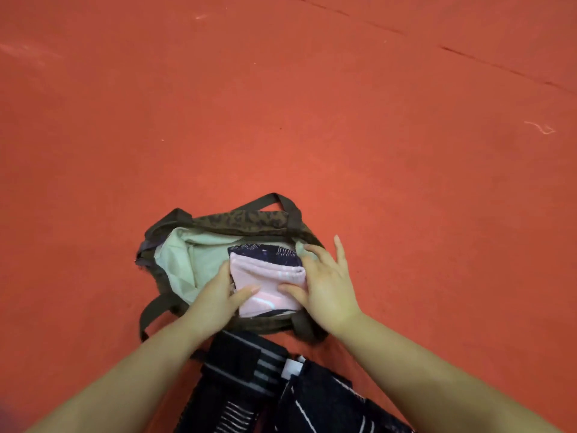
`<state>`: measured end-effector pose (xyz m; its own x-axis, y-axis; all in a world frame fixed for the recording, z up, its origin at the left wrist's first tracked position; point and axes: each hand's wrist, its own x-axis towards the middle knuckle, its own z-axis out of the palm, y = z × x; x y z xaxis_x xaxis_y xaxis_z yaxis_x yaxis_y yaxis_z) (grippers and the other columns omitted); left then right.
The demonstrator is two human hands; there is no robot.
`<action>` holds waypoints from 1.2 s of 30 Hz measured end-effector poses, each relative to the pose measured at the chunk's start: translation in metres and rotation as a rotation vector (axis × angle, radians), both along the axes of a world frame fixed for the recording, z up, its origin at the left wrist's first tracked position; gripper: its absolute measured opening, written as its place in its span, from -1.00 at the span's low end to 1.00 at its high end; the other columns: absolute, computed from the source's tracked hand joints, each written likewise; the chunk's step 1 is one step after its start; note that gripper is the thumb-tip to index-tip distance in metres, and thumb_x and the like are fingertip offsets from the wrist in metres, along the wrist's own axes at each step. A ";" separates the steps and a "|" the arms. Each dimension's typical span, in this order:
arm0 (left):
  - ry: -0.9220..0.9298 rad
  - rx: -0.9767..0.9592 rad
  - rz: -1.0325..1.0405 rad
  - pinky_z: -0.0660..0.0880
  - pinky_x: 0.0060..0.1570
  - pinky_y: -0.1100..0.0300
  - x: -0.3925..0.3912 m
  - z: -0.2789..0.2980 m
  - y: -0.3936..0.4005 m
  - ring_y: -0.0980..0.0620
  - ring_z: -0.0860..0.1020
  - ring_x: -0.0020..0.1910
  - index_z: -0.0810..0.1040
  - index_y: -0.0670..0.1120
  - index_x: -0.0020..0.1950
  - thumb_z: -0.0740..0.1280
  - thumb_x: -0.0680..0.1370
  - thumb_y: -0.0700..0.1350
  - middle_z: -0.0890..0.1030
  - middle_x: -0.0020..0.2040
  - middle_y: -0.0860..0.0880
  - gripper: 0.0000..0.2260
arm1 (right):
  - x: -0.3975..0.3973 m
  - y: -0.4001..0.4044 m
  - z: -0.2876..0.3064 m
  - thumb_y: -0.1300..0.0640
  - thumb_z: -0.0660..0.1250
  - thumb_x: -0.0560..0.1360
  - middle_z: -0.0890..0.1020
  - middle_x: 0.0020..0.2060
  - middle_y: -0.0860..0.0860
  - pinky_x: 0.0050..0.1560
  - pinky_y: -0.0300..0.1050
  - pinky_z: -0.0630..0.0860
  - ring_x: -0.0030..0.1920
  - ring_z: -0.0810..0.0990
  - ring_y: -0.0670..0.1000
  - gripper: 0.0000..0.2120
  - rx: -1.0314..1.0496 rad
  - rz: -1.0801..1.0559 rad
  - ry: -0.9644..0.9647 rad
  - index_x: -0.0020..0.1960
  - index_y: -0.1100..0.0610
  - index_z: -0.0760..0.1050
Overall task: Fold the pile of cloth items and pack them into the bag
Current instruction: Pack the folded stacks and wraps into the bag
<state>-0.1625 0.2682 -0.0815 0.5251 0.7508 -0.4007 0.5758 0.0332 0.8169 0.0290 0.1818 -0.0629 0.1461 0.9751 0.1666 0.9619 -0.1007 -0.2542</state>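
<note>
A camouflage-print tote bag (249, 220) with dark brown webbing handles lies open on an orange-red floor (312, 120), just below the middle of the view. Its pale green lining (187, 260) is smooth and creased into flat facets. Inside the bag, toward 3 o'clock, sits a folded pink cloth (268, 285), soft and slightly ribbed, with a rounded folded edge and pale stripes. Beneath it, at 12 o'clock of the pink piece, a folded navy patterned cloth (268, 253) shows.

Both bare hands reach into the bag's mouth. The left hand (218, 292) presses on the pink cloth's 9 o'clock edge, its grip spread, thumb laid across the fabric. The right hand (324, 282) rests on the 3 o'clock edge, grip spread, fingers straight, thumb on the cloth.

At 6 o'clock, just outside the bag between the forearms, lies a pile of dark cloth items (281, 395), black and navy with thin white stripes, loosely crumpled.
</note>
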 end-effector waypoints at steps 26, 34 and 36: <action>0.152 0.049 0.173 0.48 0.07 0.08 0.032 -0.034 0.022 0.00 0.58 0.02 0.51 -0.08 0.17 0.40 0.50 -0.03 0.63 0.00 0.02 -0.72 | 0.052 0.031 -0.010 0.10 0.40 0.46 0.60 -0.09 0.09 0.43 0.12 0.06 0.12 0.49 0.18 -0.87 0.128 -0.592 0.252 -0.16 0.16 0.57; 0.248 0.962 -0.337 0.30 0.01 0.14 0.023 -0.031 0.031 -0.04 0.49 -0.02 0.55 -0.10 0.06 0.20 0.47 0.26 0.59 -0.03 -0.07 -0.55 | 0.054 0.024 -0.009 0.03 0.37 0.49 0.58 -0.05 0.10 0.40 0.14 0.13 0.14 0.47 0.16 -0.82 -0.048 -0.532 0.256 -0.11 0.16 0.58; 0.193 1.019 -0.598 0.25 0.22 0.10 0.030 -0.036 0.037 -0.06 0.44 0.26 0.47 -0.07 0.28 0.05 0.55 0.27 0.54 0.27 -0.11 -0.47 | 0.050 0.020 -0.009 0.04 0.38 0.48 0.58 -0.07 0.08 0.40 0.14 0.14 0.12 0.47 0.15 -0.84 -0.046 -0.512 0.279 -0.12 0.15 0.57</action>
